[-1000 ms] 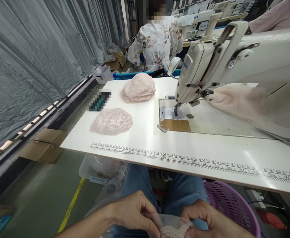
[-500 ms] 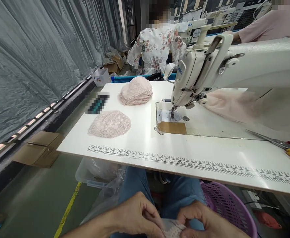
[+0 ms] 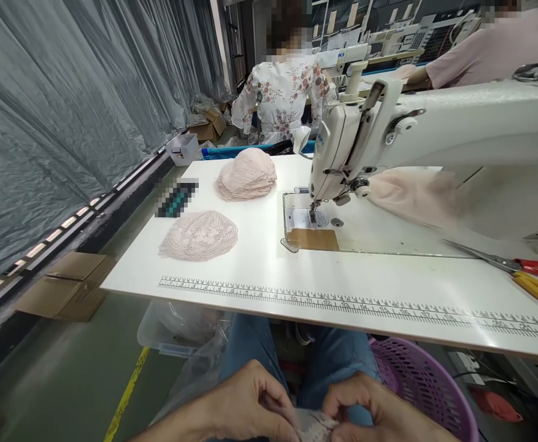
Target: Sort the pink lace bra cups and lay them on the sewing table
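Note:
At the bottom edge, over my lap, my left hand point(image 3: 245, 405) and my right hand point(image 3: 379, 411) pinch a small piece of pale pink lace point(image 3: 313, 423) between their fingertips, with both sets of fingers curled closed on it. Most of the lace is cut off by the frame. On the white table point(image 3: 259, 270) lies a flat pink lace piece point(image 3: 199, 236), and farther back a stack of pink lace pieces point(image 3: 247, 174). A white sewing machine point(image 3: 388, 135) stands at the right, with pink fabric point(image 3: 411, 193) under its arm.
Scissors with red and yellow handles point(image 3: 517, 267) lie at the table's right. A purple basket point(image 3: 425, 393) sits below right, a clear bin point(image 3: 176, 322) and flat cardboard point(image 3: 61, 285) on the floor to the left. A grey plastic curtain point(image 3: 66, 98) lines the left. Two people sit behind.
The view has tilted up and shifted right a little, so my hands sit lower in the frame. Both hands keep pinching the lace, with the fingers closer together.

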Demonstrator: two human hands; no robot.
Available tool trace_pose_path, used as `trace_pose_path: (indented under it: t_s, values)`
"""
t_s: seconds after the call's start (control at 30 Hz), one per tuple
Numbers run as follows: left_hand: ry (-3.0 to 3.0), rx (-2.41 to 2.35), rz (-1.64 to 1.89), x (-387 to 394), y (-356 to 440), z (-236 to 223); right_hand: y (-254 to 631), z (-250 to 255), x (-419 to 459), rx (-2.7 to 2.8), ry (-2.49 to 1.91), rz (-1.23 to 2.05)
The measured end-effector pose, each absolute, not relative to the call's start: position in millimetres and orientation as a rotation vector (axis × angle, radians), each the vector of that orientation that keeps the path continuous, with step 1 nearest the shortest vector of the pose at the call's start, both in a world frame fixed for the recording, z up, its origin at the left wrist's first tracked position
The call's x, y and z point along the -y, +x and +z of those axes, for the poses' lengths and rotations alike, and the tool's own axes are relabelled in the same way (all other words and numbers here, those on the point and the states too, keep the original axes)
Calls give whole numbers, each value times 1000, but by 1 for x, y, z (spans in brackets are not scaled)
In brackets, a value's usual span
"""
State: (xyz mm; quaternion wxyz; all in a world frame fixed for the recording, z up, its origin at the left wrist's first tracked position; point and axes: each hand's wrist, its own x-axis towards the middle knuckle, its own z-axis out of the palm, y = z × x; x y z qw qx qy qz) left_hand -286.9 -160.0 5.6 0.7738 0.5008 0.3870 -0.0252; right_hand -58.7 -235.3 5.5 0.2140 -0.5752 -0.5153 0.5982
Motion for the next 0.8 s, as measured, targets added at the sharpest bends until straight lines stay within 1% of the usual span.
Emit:
trace_pose_path:
  t_s: [0.13, 0.27, 0.43, 0.67, 0.8]
  values:
    - [1137, -862, -75, 160, -289, 3, -59, 6, 235, 1454, -1583, 1704]
    - [1154, -843, -55, 161, -290, 0, -58, 2, 236, 1412, -1616, 1642]
    - [1158, -825, -37, 161, -291, 0, -59, 1, 232, 1530, -1590, 1682]
    - [1239, -819, -48, 159, -290, 1, -65, 16, 225, 1465, -1515, 1745]
    - [1261, -800, -43, 160, -290, -1, -68, 13, 226, 1402, -1478, 1792]
